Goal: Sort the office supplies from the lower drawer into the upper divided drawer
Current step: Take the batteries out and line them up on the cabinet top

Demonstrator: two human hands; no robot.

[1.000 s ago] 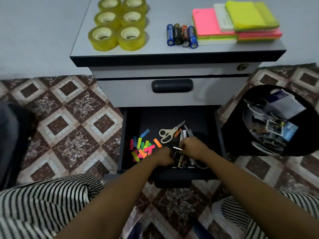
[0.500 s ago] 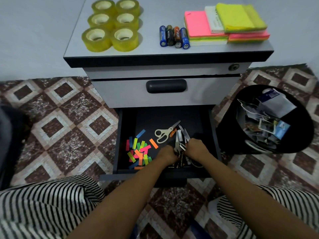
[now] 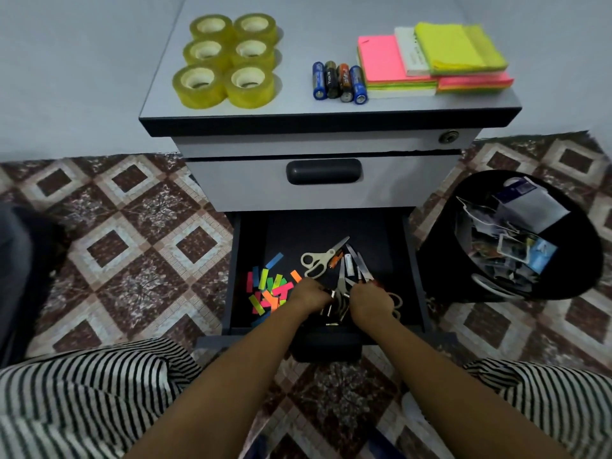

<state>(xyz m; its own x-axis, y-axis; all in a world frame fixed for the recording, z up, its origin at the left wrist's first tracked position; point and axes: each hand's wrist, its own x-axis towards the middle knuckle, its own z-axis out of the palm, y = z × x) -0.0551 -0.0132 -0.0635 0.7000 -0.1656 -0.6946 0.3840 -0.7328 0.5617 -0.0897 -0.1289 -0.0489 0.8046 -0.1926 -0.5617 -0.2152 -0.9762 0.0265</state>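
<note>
The lower drawer (image 3: 237, 260) is pulled open, and both my hands are down in its front half. My left hand (image 3: 309, 298) curls round small dark and shiny metal pieces (image 3: 332, 309) heaped at the front. Beside it my right hand (image 3: 371, 304) grips scissors (image 3: 359, 271) by their handles, blades pointing away from me. White-handled scissors (image 3: 318, 260) lie behind my hands. Coloured paper tabs (image 3: 270, 289) are scattered on the drawer's left side. Above, the upper drawer (image 3: 238, 185) with a dark handle (image 3: 323, 171) is closed, so its dividers are hidden.
On the cabinet top stand several yellow tape rolls (image 3: 228, 61), several batteries (image 3: 337, 81) and stacks of bright sticky notes (image 3: 430, 61). A black bin (image 3: 440, 260) full of paper scraps stands right of the drawer. My striped knees flank the drawer on a patterned tile floor.
My hands have stayed close together in the drawer's front, shifting among the metal items. The scissor blades by my right hand have fanned out and lifted slightly.
</note>
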